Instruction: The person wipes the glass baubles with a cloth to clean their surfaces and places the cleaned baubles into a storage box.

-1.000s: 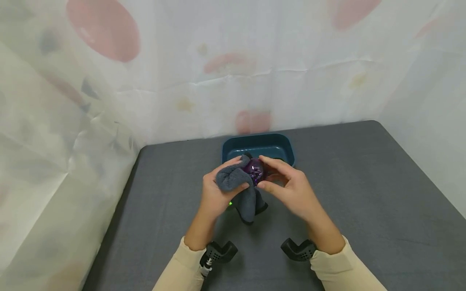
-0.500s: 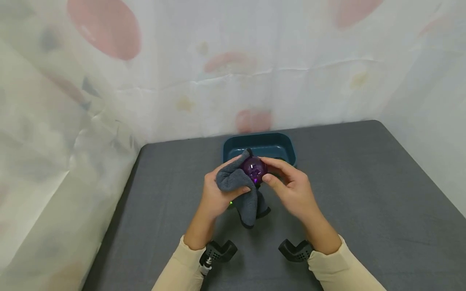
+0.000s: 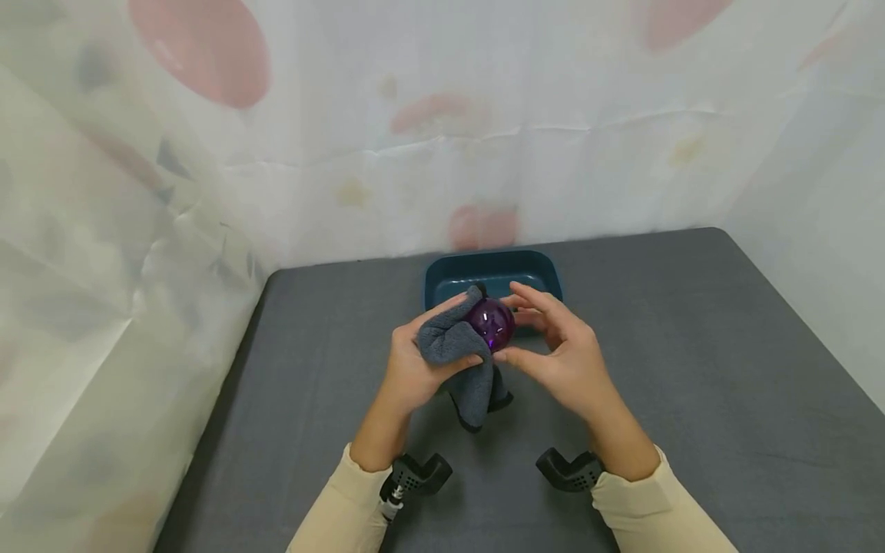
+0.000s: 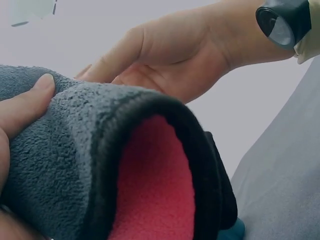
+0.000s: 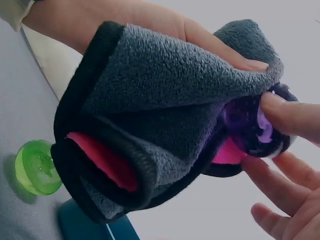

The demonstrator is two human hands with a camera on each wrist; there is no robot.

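From the head view, the left hand has its grip closed around a bunched grey cloth, thumb over the front fold, fingers curled behind. The cloth cups a purple ball at its 3 o'clock side, held above the dark grey counter. The right hand pinches the ball between thumb tip below and forefinger tip above, the other fingers spread loosely; both hands meet at the ball, just in front of the tray.

The left wrist view shows what the head view hides: the cloth's inner face is red, edged in black, with the left thumb lying on the grey pile at 9 o'clock and the right hand's palm just beyond the fold at 12 o'clock.

The right wrist view shows the ball tucked into the cloth's folds, right fingertips touching it. It alone shows a small green translucent piece resting on the counter at 8 o'clock, under the hanging cloth.

A dark teal tray sits on the counter at 12 o'clock from the hands; the hands hide most of its inside, and what lies in it cannot be told.
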